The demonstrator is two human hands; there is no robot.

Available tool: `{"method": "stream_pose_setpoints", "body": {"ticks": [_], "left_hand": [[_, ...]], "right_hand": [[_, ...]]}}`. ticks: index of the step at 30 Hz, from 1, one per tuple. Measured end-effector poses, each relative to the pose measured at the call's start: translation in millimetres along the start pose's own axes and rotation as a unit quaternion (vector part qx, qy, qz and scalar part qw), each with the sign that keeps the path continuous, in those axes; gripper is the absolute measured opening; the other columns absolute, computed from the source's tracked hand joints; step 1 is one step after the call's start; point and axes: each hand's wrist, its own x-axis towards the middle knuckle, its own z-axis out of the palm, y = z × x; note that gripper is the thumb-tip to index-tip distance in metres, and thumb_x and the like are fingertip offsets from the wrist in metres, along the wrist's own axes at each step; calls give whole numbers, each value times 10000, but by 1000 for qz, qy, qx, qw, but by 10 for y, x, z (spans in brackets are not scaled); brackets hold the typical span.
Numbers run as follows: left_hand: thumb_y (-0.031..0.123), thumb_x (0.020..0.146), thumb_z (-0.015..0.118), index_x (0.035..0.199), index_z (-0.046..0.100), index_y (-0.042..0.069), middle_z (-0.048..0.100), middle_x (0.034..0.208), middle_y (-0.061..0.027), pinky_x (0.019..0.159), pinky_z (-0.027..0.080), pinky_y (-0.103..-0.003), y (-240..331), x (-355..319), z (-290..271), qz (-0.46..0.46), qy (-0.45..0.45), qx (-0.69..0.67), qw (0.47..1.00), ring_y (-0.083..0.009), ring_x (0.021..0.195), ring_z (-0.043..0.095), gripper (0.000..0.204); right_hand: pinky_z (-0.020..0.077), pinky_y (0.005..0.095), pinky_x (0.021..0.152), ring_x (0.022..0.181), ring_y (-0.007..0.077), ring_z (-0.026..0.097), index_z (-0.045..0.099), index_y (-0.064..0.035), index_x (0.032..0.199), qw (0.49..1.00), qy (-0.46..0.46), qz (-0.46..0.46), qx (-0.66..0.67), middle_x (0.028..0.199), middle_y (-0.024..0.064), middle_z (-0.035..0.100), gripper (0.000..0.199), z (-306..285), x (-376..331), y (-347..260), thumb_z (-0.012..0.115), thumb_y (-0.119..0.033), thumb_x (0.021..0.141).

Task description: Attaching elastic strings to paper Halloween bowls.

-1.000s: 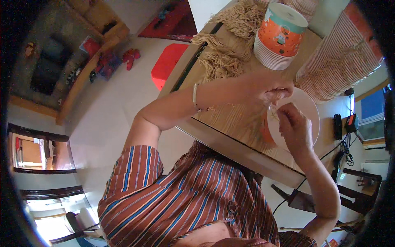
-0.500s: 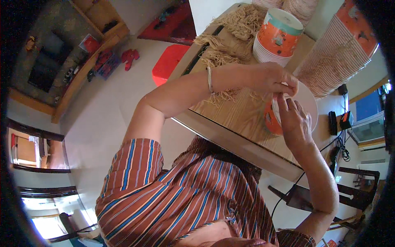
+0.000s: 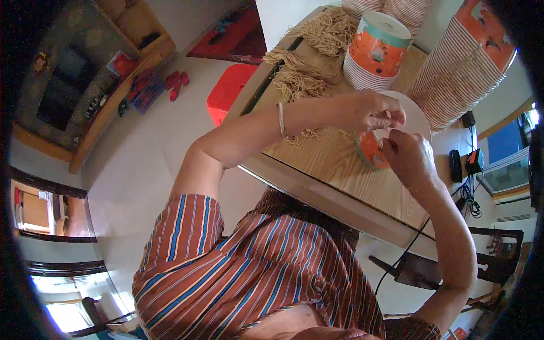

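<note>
Both hands meet over one orange paper cup (image 3: 369, 151) lying on its side on the wooden table (image 3: 334, 164), its white open mouth (image 3: 416, 116) turned up toward the far side. The left hand (image 3: 374, 111) is curled, fingertips pressed together at the cup's rim as if pinching something thin there; what it pinches is too small to make out, perhaps a strand of the pale cord. The right hand (image 3: 409, 158) comes up from below and closes around the cup's side, thumb and fingers wrapped against the orange wall, holding it just beside the left hand so that the two nearly touch. A thin bangle (image 3: 280, 118) sits on the left wrist. Just beyond the hands stands a stack of matching orange cups (image 3: 375, 51) nested upright with a teal band near the top, and to the right of it a long leaning column of nested cups (image 3: 462, 68) lies tilted across the table's corner. Bundles of tan fringed cord (image 3: 309, 62) lie spread on the table's left part, near the left forearm. Under the table's edge a red plastic stool (image 3: 229, 90) stands on the pale floor, with red slippers (image 3: 177, 81) farther off near a wooden shelf (image 3: 122, 68). The person wears a striped shirt (image 3: 255, 272) in rust, blue and white. A black cable (image 3: 405, 255) hangs down off the table's near edge toward a dark wooden chair (image 3: 453, 266).
</note>
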Motion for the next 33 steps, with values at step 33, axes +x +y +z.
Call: {"method": "stream_pose_setpoints", "body": {"ticks": [33], "left_hand": [[107, 907, 599, 1113, 641, 21, 644, 1018, -14, 817, 485, -237, 636, -583, 526, -228, 225, -419, 850, -75, 928, 579, 227]], "right_hand": [[243, 177, 323, 399, 32, 312, 579, -27, 986, 514, -87, 286, 804, 591, -36, 446, 158, 5, -152, -50, 525, -172, 952]]}}
